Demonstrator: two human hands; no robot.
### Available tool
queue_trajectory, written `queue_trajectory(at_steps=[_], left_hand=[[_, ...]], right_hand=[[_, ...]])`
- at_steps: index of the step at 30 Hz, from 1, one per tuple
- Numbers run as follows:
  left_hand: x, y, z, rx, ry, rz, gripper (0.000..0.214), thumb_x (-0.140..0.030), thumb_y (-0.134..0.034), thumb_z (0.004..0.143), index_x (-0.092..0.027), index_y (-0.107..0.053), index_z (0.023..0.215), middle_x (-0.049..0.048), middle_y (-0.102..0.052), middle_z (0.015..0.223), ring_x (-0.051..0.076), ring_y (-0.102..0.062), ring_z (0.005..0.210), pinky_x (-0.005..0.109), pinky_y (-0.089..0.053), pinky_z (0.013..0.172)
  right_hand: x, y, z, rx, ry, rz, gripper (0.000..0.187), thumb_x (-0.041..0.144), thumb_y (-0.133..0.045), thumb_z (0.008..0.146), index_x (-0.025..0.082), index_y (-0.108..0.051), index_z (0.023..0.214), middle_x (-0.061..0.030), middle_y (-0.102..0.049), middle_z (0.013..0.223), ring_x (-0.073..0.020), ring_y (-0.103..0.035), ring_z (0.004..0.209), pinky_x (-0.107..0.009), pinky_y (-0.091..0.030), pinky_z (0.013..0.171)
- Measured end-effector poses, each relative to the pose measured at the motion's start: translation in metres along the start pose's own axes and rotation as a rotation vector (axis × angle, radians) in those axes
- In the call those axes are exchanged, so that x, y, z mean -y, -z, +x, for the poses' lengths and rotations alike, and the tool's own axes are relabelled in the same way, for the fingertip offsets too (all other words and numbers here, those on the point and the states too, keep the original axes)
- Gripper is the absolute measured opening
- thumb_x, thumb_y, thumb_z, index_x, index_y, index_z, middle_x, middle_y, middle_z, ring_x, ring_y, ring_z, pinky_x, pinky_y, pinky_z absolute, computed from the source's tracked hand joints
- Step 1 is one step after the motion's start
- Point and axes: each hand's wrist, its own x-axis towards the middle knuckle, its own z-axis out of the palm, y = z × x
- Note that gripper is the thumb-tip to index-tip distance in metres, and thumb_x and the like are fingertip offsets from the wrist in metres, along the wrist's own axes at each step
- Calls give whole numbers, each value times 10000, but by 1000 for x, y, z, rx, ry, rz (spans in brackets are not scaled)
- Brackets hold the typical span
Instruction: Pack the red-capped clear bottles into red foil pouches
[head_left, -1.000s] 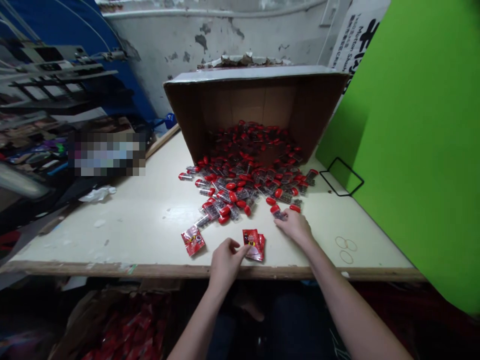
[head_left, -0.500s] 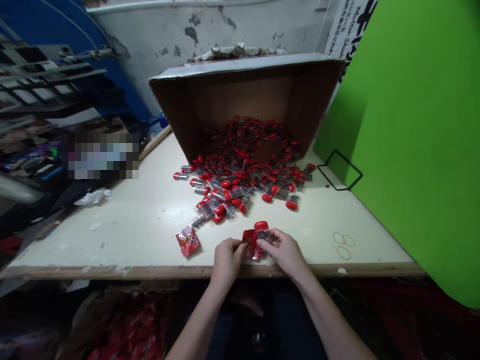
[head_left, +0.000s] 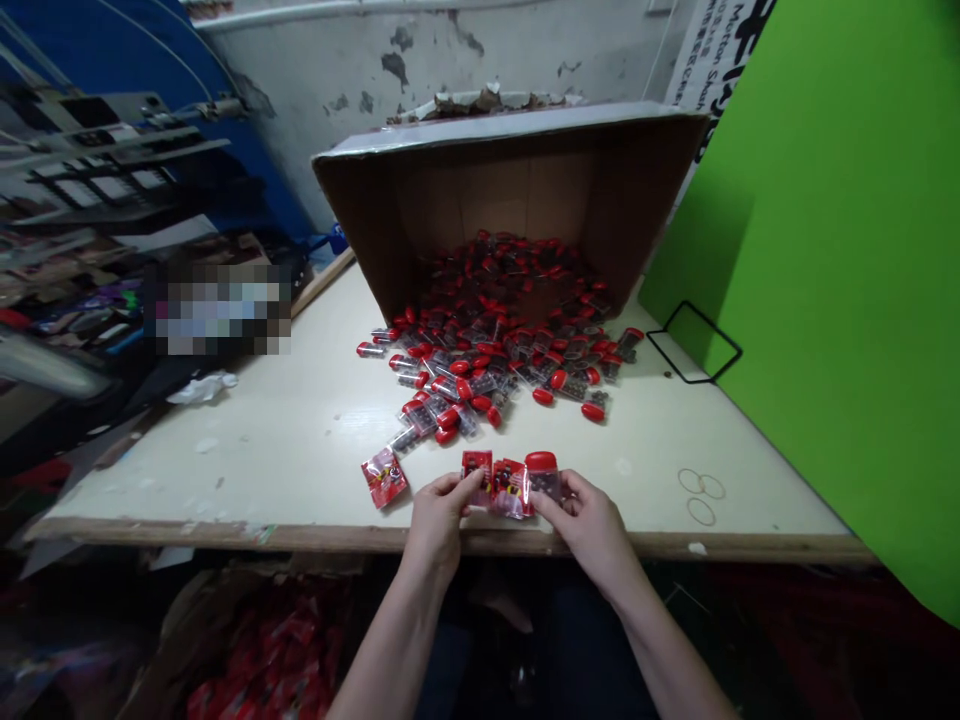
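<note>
My left hand pinches a red printed packet near the table's front edge. Another red packet sits between my two hands, touching or joined to the first; I cannot tell which. In my right hand is a small clear container with a red cap and dark bits inside, held upright. To the left, a single red packet lies flat on the table. Beyond my hands spreads a heap of similar red-capped containers, spilling from a cardboard box tipped on its side.
A green panel borders the table on the right, with a black wire frame beside it. Rubber bands lie at the right. Crumpled white paper is at the left. Below the edge are many red packets.
My hands have moved slightly apart, and the red packets between them now show spread out side by side with their printed faces visible. The view has shifted a little.
</note>
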Motion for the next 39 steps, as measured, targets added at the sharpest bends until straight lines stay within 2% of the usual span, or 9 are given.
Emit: queue_trajectory(at_steps=[6, 9, 11, 15, 20, 24, 33, 36, 39], left_hand=[[-9, -16, -9, -23, 216, -413, 225, -287, -775, 603, -145, -626, 696, 0, -635, 682, 80, -538, 556, 201, -393, 522], [-14, -23, -18, -16, 329, -680, 171, -183, -764, 631, -141, -619, 713, -16, -619, 638, 80, -541, 541, 216, -446, 564], [-15, -26, -24, 8, 359, -727, 154, -180, -751, 655, -142, -614, 714, -18, -611, 618, 88, -547, 542, 225, -459, 572], [-9, -28, -32, 31, 343, -688, 173, -209, -757, 654, -141, -626, 744, -12, -638, 659, 89, -569, 581, 212, -453, 578], [3, -27, -35, 90, 274, -576, 280, -272, -758, 651, -116, -654, 859, 38, -679, 751, 112, -595, 624, 225, -443, 598], [3, -27, -35, 109, 229, -543, 233, -263, -744, 670, -118, -664, 834, 29, -675, 729, 96, -580, 598, 212, -430, 583], [3, -20, -44, 301, 177, -380, 204, -289, -693, 720, -117, -698, 830, 57, -706, 732, 137, -606, 655, 252, -447, 689], [-1, -16, -44, 368, 208, -294, 227, -300, -691, 716, -120, -696, 854, 69, -712, 767, 165, -620, 660, 279, -461, 671], [-5, -12, -44, 467, 232, -251, 251, -307, -668, 737, -109, -691, 890, 86, -711, 782, 183, -629, 678, 293, -472, 657]], right_hand=[[11, -17, -42, 86, 9, 43, 171, 351, -616, 792, 185, -591, 824, 4, -604, 662, -143, -546, 566, -217, -424, 506], [12, -31, -51, 120, 4, 105, 167, 327, -614, 795, 176, -597, 862, -9, -636, 675, -157, -579, 575, -228, -456, 517], [13, -36, -50, 101, -14, 159, 193, 345, -610, 800, 174, -598, 888, -26, -665, 717, -170, -602, 596, -239, -476, 533], [13, -34, -43, 57, -20, 199, 208, 368, -610, 801, 179, -603, 885, -44, -688, 764, -189, -629, 633, -254, -497, 571], [9, -30, -42, 14, 2, 116, 178, 337, -614, 799, 184, -608, 890, -47, -680, 778, -191, -622, 645, -258, -488, 583], [5, -28, -43, 51, 27, 28, 135, 307, -626, 784, 184, -617, 839, -19, -633, 693, -164, -560, 581, -238, -443, 527], [10, -19, -37, 83, 50, 34, 139, 309, -629, 788, 172, -632, 763, 8, -540, 661, -135, -475, 587, -228, -370, 526], [11, -14, -36, 138, 36, 94, 135, 293, -642, 777, 160, -646, 749, 5, -544, 667, -132, -476, 603, -227, -368, 538], [14, -8, -35, 294, -55, 309, 139, 287, -649, 775, 150, -651, 799, 8, -571, 659, -109, -469, 562, -213, -365, 512]])
